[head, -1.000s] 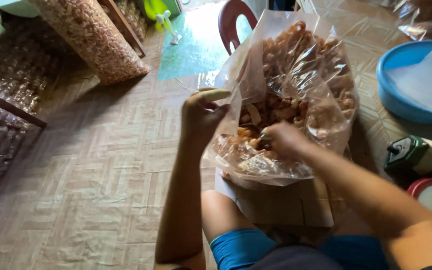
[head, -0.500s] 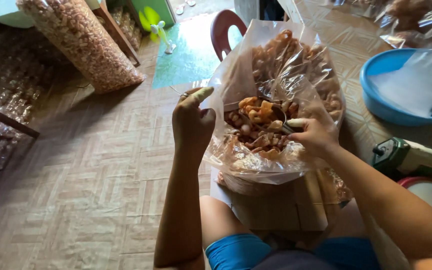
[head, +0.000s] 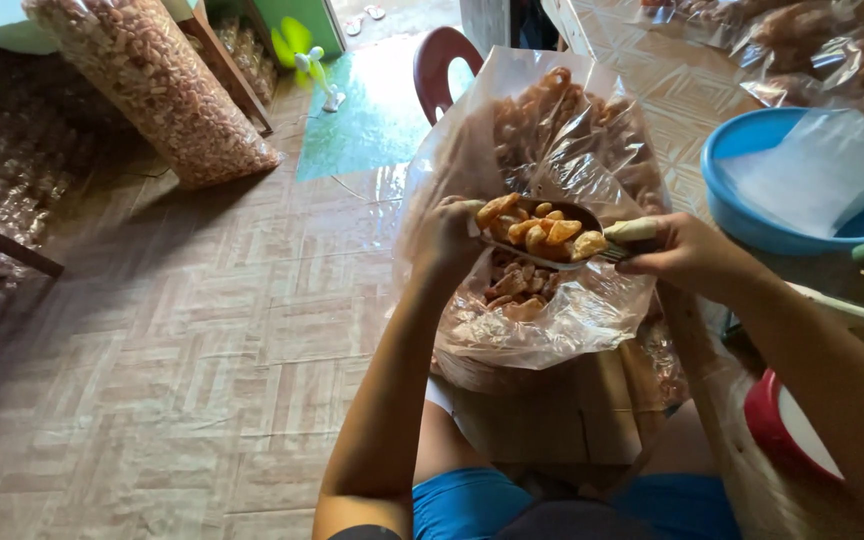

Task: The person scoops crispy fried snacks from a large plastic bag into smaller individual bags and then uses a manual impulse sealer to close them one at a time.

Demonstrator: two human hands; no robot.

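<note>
Up out of the bag since a second ago comes the scoop (head: 542,235), now loaded with orange-brown fried snack pieces (head: 537,230) and held level above the mouth of the clear plastic bag (head: 552,310). One right hand (head: 687,255) has its fingers clamped around the scoop's pale handle. One left hand (head: 447,235) sits at the scoop's far end, its fingers curled against the rim and the bag's edge; whether they pinch the plastic or only steady the scoop cannot be told. That bag, one of several in view, rests on a cardboard box (head: 542,420) just before the person's knees and is partly filled with the same snack. Right of it, one blue basin (head: 752,180) holds a stack of clear empty bags (head: 812,170), with a red-rimmed container (head: 772,430) nearer the knee. One dark red chair back (head: 437,65) rises behind the bag. Far left on the patterned floor (head: 202,350), one tall filled sack (head: 152,85) leans against a wooden frame.
</note>
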